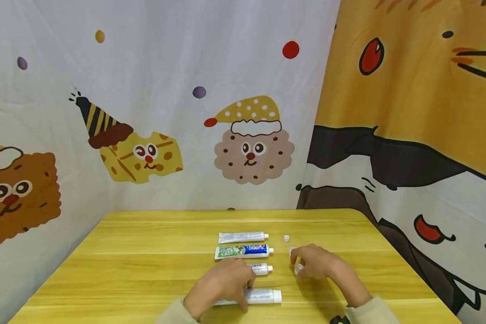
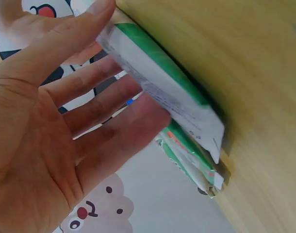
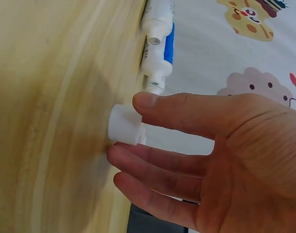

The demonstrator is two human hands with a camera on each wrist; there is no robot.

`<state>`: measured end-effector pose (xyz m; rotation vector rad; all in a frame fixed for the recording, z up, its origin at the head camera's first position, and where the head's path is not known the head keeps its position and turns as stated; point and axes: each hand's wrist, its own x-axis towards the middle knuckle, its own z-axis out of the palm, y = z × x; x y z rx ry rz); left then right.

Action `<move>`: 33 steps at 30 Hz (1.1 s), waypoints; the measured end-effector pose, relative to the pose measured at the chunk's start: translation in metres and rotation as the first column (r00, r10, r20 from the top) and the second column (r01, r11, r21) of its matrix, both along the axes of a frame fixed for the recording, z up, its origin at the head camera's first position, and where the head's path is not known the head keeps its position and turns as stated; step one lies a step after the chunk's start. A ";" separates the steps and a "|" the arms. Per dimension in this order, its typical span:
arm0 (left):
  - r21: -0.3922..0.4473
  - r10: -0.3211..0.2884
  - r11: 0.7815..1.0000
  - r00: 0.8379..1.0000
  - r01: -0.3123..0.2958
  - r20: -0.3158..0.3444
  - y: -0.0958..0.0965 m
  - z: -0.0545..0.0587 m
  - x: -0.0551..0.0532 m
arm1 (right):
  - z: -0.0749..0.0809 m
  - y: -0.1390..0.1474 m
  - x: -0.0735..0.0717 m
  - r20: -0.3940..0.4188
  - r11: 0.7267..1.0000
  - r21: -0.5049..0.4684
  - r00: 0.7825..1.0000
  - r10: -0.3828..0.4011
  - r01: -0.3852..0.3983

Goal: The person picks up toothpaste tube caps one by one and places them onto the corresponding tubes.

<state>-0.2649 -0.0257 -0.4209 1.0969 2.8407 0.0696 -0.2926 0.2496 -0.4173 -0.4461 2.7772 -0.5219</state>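
In the head view, the left hand (image 1: 228,281) reaches over the nearest toothpaste tube (image 1: 263,296), which has its wide white cap on. The left wrist view has the thumb at one side of this tube (image 2: 162,82) and the fingers along the other. The right hand (image 1: 316,261) is right of the tubes, low over the table. Its thumb and a finger pinch a white cap (image 3: 124,124) close to the tabletop. Three more toothpaste tubes lie in a row beyond: a partly covered one (image 1: 261,269), a green-and-blue one (image 1: 243,251) and a silvery one (image 1: 241,237), all uncapped.
A small white cap (image 1: 286,238) stands near the farthest tube, and another cap (image 1: 291,251) is partly hidden by the right fingers. The yellow wood-grain table (image 1: 146,261) meets a cartoon-printed curtain (image 1: 158,99) at the back and sides. A dark object (image 1: 340,320) shows at the front edge.
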 end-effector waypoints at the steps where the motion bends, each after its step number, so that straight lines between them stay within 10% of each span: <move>1: 0.014 0.005 1.000 1.000 -0.005 0.008 -0.001 0.001 0.000 | -0.001 0.000 0.000 -0.008 1.000 0.004 1.000 0.008 -0.008; 13: 0.311 0.038 0.950 0.993 -0.001 -0.114 -0.023 0.010 -0.031 | -0.008 -0.007 -0.008 -0.110 0.993 0.000 0.987 0.120 -0.121; 23: 0.014 -0.112 0.993 0.963 0.119 -0.244 -0.013 -0.007 -0.055 | -0.009 -0.002 -0.005 -0.097 0.999 0.025 0.994 0.048 -0.046; 33: -0.008 -0.128 0.992 0.988 0.127 -0.086 -0.003 -0.014 -0.060 | -0.013 0.001 -0.005 -0.129 0.998 0.030 0.990 0.062 -0.059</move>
